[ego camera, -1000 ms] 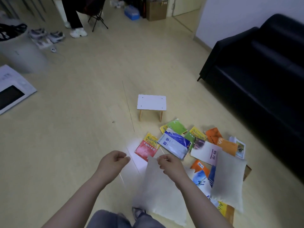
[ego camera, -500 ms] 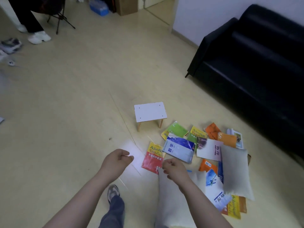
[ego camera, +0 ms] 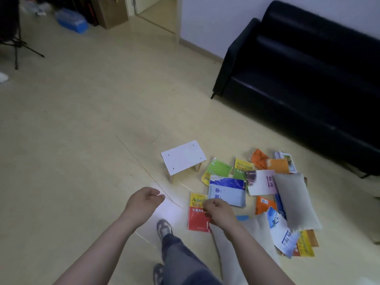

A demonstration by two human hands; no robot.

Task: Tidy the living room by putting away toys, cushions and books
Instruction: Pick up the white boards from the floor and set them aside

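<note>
Right hand [ego camera: 220,212] is pinching the pale fabric cushion [ego camera: 254,231] by one corner, and the left hand [ego camera: 144,200] is curled up empty. With a grip that thin it could easily slip, or drag across the scattered colourful paperback books [ego camera: 226,192].

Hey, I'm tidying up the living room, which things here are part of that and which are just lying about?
To tidy: cushion in the right hand, second cushion, scattered books.
Not part of it: black sofa, white stool, blue box, cardboard box.
</note>
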